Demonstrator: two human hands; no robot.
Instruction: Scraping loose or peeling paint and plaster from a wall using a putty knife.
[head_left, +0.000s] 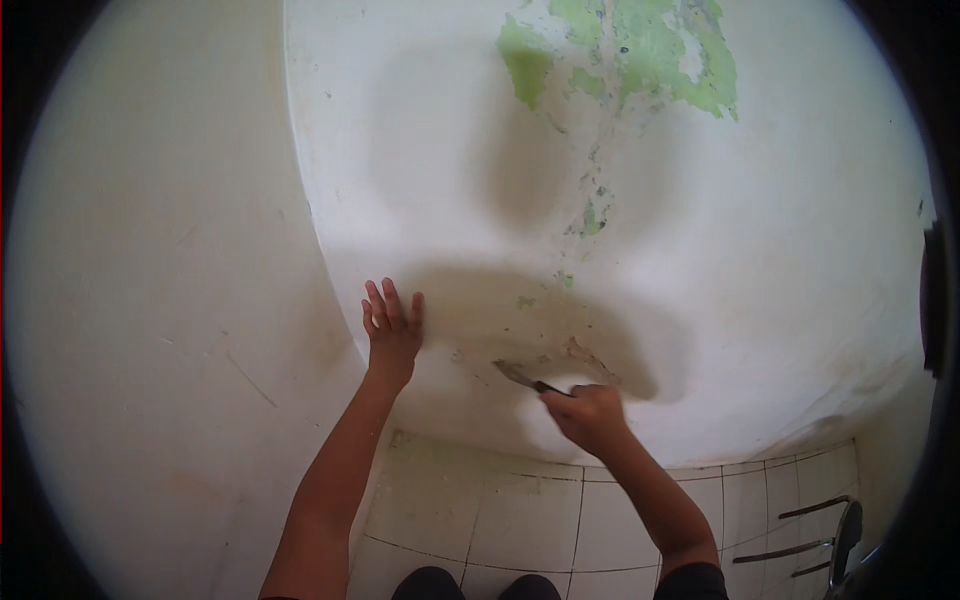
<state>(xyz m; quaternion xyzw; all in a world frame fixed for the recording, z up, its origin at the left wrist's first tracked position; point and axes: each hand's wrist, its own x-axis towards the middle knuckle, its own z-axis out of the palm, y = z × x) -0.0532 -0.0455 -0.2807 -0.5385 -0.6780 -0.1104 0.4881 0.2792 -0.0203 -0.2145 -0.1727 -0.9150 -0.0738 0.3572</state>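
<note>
My right hand (589, 416) grips the dark handle of a scraper (517, 373), whose metal blade points up and left against the white painted wall (750, 247). Beside the blade the paint has small chips, and a larger flaked patch (589, 358) lies just above my right hand. My left hand (394, 319) rests on the wall with fingers spread, near the inner corner, and holds nothing. Higher up, peeled paint shows a pale green layer (660, 56), with a line of damaged spots running down from it.
A side wall (165, 262) meets this wall at the left. Below is a white tiled floor (525, 517) with dark joints. A stool or chair with metal legs (844, 540) is at the lower right, and a dark object (932, 300) sits at the right edge.
</note>
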